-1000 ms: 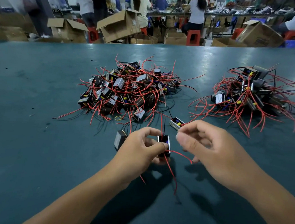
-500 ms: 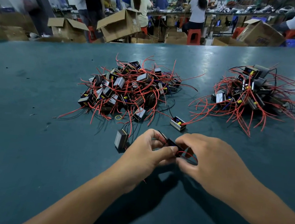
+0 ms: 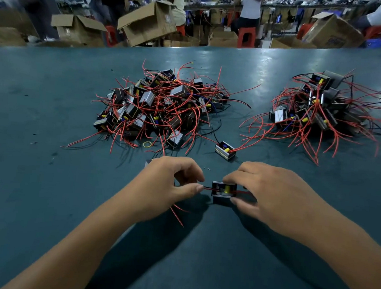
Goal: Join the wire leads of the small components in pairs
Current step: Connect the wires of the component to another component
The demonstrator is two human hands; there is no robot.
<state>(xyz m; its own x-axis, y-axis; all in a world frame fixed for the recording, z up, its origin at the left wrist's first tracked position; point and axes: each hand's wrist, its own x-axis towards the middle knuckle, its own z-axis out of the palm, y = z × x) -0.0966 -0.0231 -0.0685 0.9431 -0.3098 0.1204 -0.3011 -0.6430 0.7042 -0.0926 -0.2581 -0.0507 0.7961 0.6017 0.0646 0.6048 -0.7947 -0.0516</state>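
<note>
Nearest, your two hands meet low over the teal surface with one small component between them. Your left hand pinches its wire leads at thumb and forefinger; your right hand grips the component body. Beyond lies one loose component. Farther off sit two heaps: the left pile and the right pile, well apart.

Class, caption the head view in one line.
Left hand pinches leads; right hand grips a component.
</note>
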